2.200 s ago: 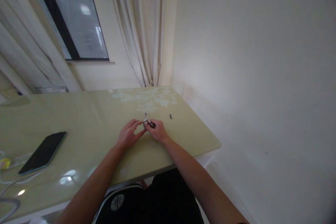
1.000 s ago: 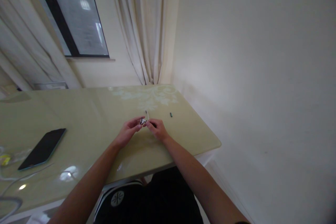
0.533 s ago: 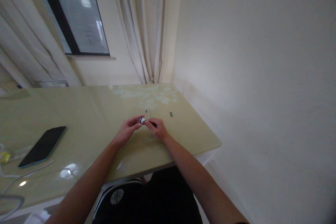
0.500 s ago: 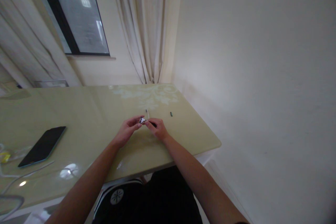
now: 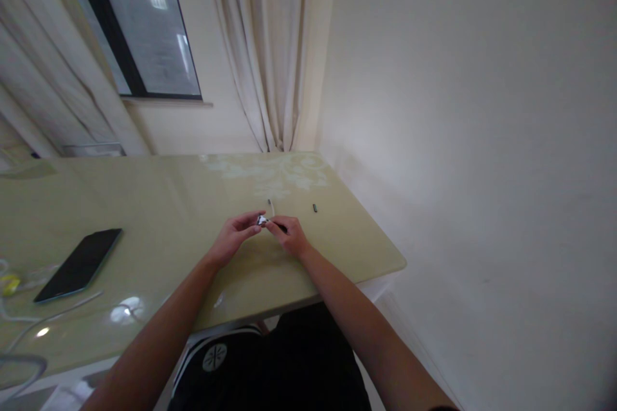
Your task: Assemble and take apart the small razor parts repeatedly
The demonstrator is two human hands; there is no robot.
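Over the glossy table, my left hand (image 5: 236,235) pinches a small white and dark piece (image 5: 261,221) between thumb and fingers; its kind is too small to make out. My right hand (image 5: 289,234) is closed around a slim dark tool (image 5: 282,228), its tip meeting the small piece. Most of that tool is hidden by the fingers. Just beyond my hands lies a thin white strip with a grey end (image 5: 270,205). To their right on the table rests a small dark rectangular piece (image 5: 315,208).
A black tablet (image 5: 80,266) lies on the left of the table (image 5: 164,205). Near it are white cables (image 5: 53,318) and a yellow item (image 5: 9,284). A wall (image 5: 457,141) borders the right side; curtains (image 5: 265,45) and a window (image 5: 139,19) stand behind.
The view has shifted very slightly. Both hands keep their hold on the small piece and the dark tool, with hardly any visible movement.
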